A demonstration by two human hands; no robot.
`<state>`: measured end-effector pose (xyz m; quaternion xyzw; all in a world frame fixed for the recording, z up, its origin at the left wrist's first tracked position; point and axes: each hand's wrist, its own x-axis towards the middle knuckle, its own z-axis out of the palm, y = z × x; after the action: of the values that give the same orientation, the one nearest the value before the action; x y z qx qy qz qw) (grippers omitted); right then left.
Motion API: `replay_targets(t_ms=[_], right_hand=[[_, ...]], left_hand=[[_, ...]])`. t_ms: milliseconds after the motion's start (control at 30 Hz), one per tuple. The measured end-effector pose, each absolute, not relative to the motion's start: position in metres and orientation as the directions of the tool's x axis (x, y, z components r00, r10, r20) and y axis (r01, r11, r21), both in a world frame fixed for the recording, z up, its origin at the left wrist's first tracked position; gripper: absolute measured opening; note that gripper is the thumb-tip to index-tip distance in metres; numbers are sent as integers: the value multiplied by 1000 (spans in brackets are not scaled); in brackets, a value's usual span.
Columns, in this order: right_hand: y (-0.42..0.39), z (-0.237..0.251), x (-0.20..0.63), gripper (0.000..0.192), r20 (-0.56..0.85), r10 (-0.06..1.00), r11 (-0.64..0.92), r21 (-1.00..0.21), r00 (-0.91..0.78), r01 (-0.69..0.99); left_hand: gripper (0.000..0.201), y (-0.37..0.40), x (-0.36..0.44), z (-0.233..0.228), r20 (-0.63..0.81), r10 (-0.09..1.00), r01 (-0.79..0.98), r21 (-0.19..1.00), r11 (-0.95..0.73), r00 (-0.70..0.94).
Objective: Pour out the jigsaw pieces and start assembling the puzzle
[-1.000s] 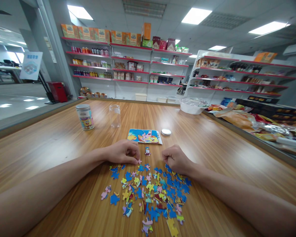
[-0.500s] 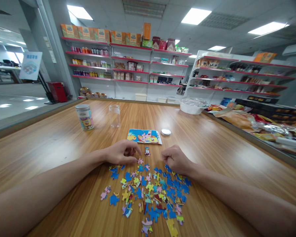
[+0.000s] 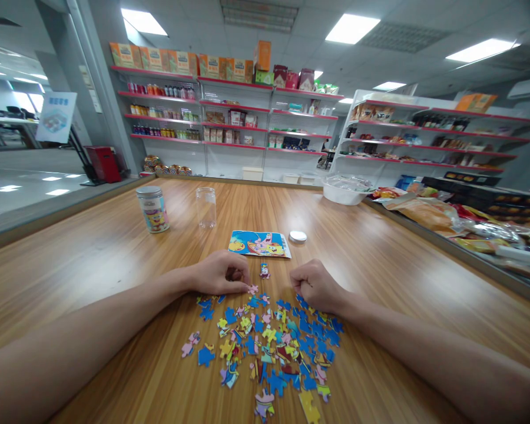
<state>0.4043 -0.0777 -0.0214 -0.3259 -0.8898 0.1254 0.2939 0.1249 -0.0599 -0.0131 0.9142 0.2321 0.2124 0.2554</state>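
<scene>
Several loose jigsaw pieces (image 3: pixel 269 344), blue, yellow and pink, lie scattered on the wooden table (image 3: pixel 92 259) in front of me. My left hand (image 3: pixel 221 274) rests at the pile's far left edge, fingers curled down, fingertips touching a pink piece (image 3: pixel 252 289). My right hand (image 3: pixel 315 285) is a closed fist resting at the pile's far right edge; I cannot see anything in it. A single piece (image 3: pixel 264 271) lies apart between the two hands. Just beyond it lies the printed reference picture (image 3: pixel 258 243).
A printed lidded jar (image 3: pixel 152 209) and an empty clear jar (image 3: pixel 206 207) stand at the back left. A round metal lid (image 3: pixel 297 236) lies right of the picture. A white bowl (image 3: pixel 343 189) and snack packets (image 3: pixel 428 212) line the right edge. Store shelves stand behind.
My left fingers lifted briefly, then curled down again onto the pink piece. The right fist has stayed in place.
</scene>
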Motion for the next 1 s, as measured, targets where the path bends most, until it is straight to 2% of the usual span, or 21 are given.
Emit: replay_targets(t_ms=[167,367,700,800,900,1000], right_hand=[[-77,-22,404,15,441,651,758,-423,-618,496],[-77,-22,404,16,443,650,758,-429,-618,491],[-80,-21,405,19,461,646,763,-418,-608,494],[-82,-17,401,25,517,614,787,-341,-596,515],[-86,-10,396,32,575,489,863,-208,-656,461],[-87,-5,393,41,482,415,907,-149,-772,395]], left_hand=[[28,-60,123,-14,218,562,328,626,-707,798],[21,-60,123,-12,238,527,304,599,-741,816],[29,-59,124,-13,195,548,325,628,-707,814],[32,-60,123,-12,201,544,321,625,-712,815],[30,-61,123,-10,266,529,299,589,-751,806],[30,-61,124,-9,356,493,281,503,-817,794]])
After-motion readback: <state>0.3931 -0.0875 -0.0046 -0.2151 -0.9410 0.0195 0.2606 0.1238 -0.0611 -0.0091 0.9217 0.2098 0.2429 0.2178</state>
